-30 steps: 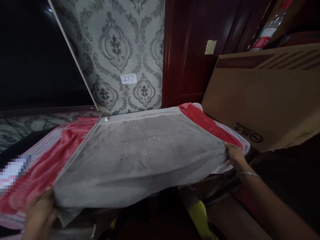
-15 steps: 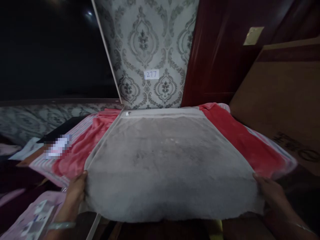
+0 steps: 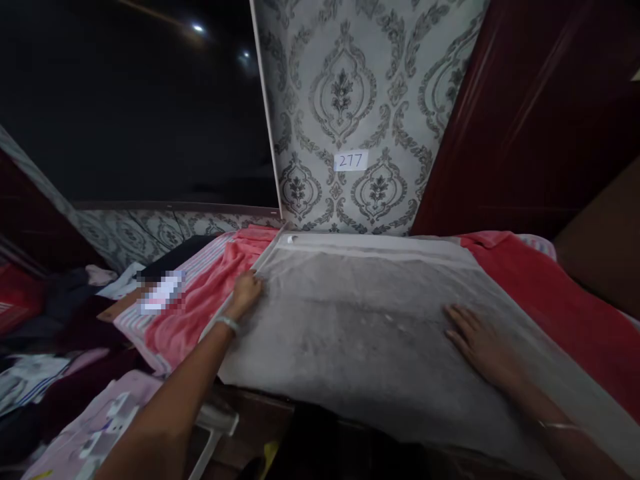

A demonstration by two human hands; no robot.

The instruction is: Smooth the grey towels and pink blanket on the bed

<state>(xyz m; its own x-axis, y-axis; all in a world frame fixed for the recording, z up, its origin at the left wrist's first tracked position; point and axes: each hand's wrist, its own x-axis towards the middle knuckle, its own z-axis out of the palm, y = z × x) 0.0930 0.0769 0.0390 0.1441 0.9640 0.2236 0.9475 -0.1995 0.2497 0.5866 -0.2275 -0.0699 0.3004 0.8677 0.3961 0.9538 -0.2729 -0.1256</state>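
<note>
A grey plush cloth (image 3: pixel 350 327) with a pale band along its far end lies spread out in front of me. My left hand (image 3: pixel 246 292) is at the cloth's left edge, its fingers curled in on the fabric there. On the right half of the cloth, my right hand (image 3: pixel 477 343) rests palm down with fingers stretched out. Red-pink fabric with a striped border (image 3: pixel 210 287) shows to the left of the cloth, and red fabric (image 3: pixel 555 307) shows on the right.
A patterned wall with a paper label (image 3: pixel 351 160) reading 277 rises behind. A large dark screen (image 3: pixel 140 100) stands at left. Piled clothes and a lilac garment (image 3: pixel 100 427) lie lower left. Dark red panelling (image 3: pixel 520 120) and a brown box (image 3: pixel 600 247) are at right.
Both hands have left the cloth's near corners and moved farther over it. The near part, held out before, now lies lower. The view has turned slightly left.
</note>
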